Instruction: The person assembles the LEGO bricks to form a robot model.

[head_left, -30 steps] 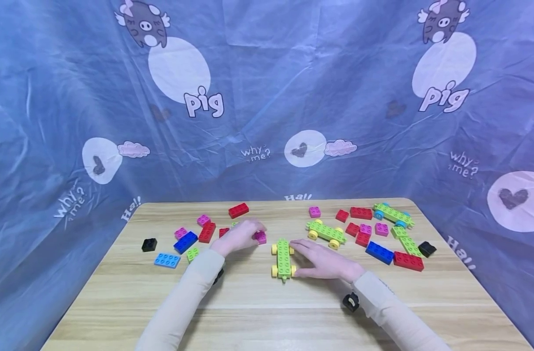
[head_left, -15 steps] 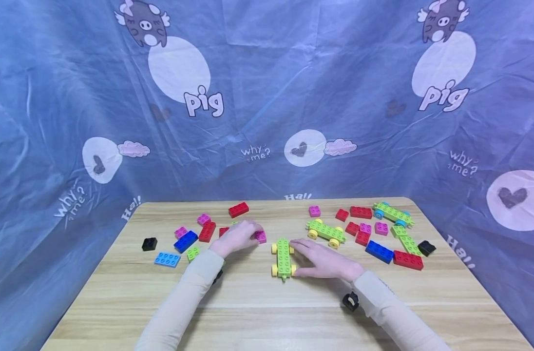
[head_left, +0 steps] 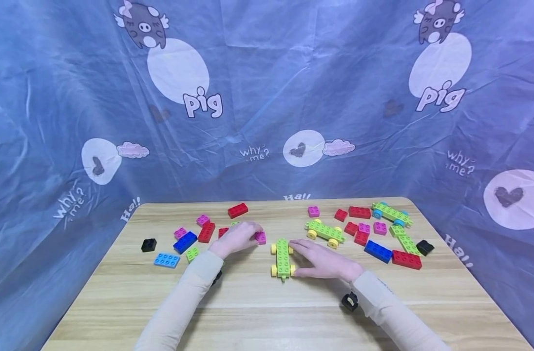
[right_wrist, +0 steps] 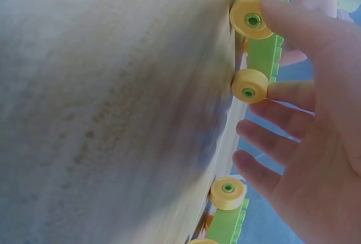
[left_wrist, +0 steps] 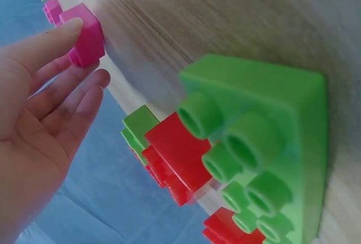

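My left hand (head_left: 238, 239) pinches a small pink brick (left_wrist: 84, 35) between thumb and fingers, low at the tabletop. In the head view this pink brick (head_left: 260, 238) shows just past the fingertips. To its right, a lime-green toy car base (head_left: 283, 258) with yellow wheels stands lengthwise before me. My right hand (head_left: 321, 260) rests along the base's right side, fingers extended. In the right wrist view the thumb lies on one yellow wheel (right_wrist: 252, 15) and a fingertip on the other wheel (right_wrist: 249, 86); the remaining fingers are spread.
Left of my left hand lie red bricks (head_left: 206, 232), a blue brick (head_left: 185, 242), a light-blue brick (head_left: 166, 260) and a lime brick (head_left: 192, 254). Back right are another yellow-wheeled base (head_left: 325, 231), a blue-wheeled base (head_left: 391, 214) and several loose bricks. A printed curtain (head_left: 267, 97) stands behind the table.
The left fingertips have shifted slightly at the pink brick, and more of its top shows. My right hand stays at the car base. The head view has swung very slightly.
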{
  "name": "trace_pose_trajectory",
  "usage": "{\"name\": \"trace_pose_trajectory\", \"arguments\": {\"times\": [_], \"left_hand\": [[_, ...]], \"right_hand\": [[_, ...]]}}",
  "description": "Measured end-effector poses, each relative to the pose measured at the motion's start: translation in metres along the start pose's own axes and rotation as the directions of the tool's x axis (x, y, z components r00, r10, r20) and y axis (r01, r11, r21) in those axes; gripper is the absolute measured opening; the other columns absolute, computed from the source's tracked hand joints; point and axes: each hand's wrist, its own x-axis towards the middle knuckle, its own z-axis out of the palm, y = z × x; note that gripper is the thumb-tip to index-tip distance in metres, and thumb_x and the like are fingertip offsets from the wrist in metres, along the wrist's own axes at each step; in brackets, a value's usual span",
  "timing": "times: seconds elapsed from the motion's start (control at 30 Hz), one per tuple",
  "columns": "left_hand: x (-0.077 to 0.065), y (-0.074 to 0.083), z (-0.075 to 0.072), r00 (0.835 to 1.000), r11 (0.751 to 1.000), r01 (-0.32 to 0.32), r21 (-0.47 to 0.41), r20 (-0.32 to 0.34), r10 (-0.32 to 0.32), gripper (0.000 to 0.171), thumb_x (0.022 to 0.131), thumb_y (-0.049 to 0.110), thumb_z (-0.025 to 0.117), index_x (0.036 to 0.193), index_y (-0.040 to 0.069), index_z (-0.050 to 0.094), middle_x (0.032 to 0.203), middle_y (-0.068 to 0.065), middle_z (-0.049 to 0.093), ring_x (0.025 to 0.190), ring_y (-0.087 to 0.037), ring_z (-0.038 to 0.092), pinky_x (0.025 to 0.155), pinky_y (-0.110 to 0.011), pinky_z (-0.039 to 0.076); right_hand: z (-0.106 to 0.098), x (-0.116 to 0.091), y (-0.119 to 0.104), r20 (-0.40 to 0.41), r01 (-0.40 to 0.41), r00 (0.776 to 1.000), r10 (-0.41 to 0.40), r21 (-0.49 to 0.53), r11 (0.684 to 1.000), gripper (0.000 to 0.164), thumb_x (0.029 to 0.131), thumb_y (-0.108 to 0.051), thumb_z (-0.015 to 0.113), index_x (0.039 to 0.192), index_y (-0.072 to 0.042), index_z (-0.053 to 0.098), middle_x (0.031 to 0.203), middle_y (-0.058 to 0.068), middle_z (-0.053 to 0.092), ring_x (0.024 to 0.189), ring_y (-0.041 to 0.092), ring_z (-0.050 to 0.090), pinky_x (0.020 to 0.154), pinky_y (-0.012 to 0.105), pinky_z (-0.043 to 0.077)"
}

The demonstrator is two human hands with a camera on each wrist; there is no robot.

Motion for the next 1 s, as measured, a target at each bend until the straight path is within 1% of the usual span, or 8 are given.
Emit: {"name": "trace_pose_trajectory", "arguments": {"times": [0.13, 0.23, 0.3, 0.6, 0.73, 1.0], "left_hand": [[-0.002, 0.000, -0.001, 0.999, 0.996, 0.033, -0.088, 0.010, -0.033, 0.033, 0.080, 0.016, 0.073, 0.111, 0.006, 0.066, 0.108, -0.006, 0.069, 0.101, -0.018, 0.064, 0.089, -0.032, 0.053], [-0.003, 0.000, -0.002, 0.998, 0.986, 0.064, -0.155, 0.020, -0.062, 0.033, 0.081, 0.015, 0.072, 0.111, 0.006, 0.065, 0.109, -0.007, 0.069, 0.102, -0.020, 0.064, 0.090, -0.034, 0.052], [-0.004, 0.000, -0.002, 0.996, 0.980, 0.083, -0.183, 0.028, -0.079, 0.033, 0.081, 0.014, 0.071, 0.112, 0.006, 0.065, 0.110, -0.008, 0.068, 0.102, -0.021, 0.064, 0.090, -0.034, 0.052], [-0.007, -0.003, -0.002, 0.995, 0.967, 0.100, -0.234, 0.029, -0.096, 0.035, 0.081, 0.015, 0.071, 0.114, 0.005, 0.064, 0.109, -0.008, 0.068, 0.098, -0.022, 0.065, 0.088, -0.034, 0.054], [-0.009, -0.002, -0.004, 0.995, 0.959, 0.097, -0.267, 0.020, -0.095, 0.033, 0.081, 0.014, 0.071, 0.112, 0.005, 0.065, 0.108, -0.009, 0.069, 0.097, -0.023, 0.065, 0.087, -0.034, 0.054], [-0.014, 0.003, -0.007, 0.994, 0.946, 0.110, -0.305, 0.015, -0.111, 0.031, 0.082, 0.017, 0.071, 0.111, 0.007, 0.065, 0.106, -0.006, 0.069, 0.094, -0.019, 0.065, 0.084, -0.031, 0.054]], "right_hand": [[0.001, -0.001, 0.000, 0.015, -0.019, 1.000, 0.019, 0.000, 1.000, 0.082, 0.083, -0.054, 0.060, 0.144, -0.005, 0.034, 0.147, 0.013, 0.040, 0.135, 0.029, 0.040, 0.112, 0.044, 0.034], [0.001, -0.001, 0.000, 0.015, -0.018, 1.000, 0.018, -0.005, 1.000, 0.082, 0.084, -0.054, 0.059, 0.144, -0.005, 0.034, 0.147, 0.014, 0.040, 0.135, 0.029, 0.040, 0.112, 0.044, 0.034], [0.002, -0.001, 0.001, 0.014, -0.016, 1.000, 0.016, -0.007, 1.000, 0.081, 0.084, -0.054, 0.059, 0.144, -0.004, 0.034, 0.147, 0.014, 0.040, 0.135, 0.028, 0.040, 0.112, 0.044, 0.034], [0.003, -0.002, 0.002, -0.001, -0.011, 1.000, 0.011, -0.009, 1.000, 0.082, 0.084, -0.054, 0.059, 0.144, -0.005, 0.034, 0.146, 0.012, 0.041, 0.134, 0.028, 0.041, 0.112, 0.044, 0.035], [0.003, -0.002, 0.002, -0.002, -0.014, 1.000, 0.014, -0.004, 1.000, 0.081, 0.084, -0.054, 0.060, 0.144, -0.005, 0.034, 0.146, 0.013, 0.041, 0.135, 0.028, 0.041, 0.112, 0.044, 0.035], [0.001, -0.001, 0.001, 0.001, -0.010, 1.000, 0.010, -0.001, 1.000, 0.080, 0.084, -0.053, 0.060, 0.143, -0.005, 0.035, 0.146, 0.012, 0.041, 0.134, 0.028, 0.041, 0.111, 0.044, 0.036]]}}
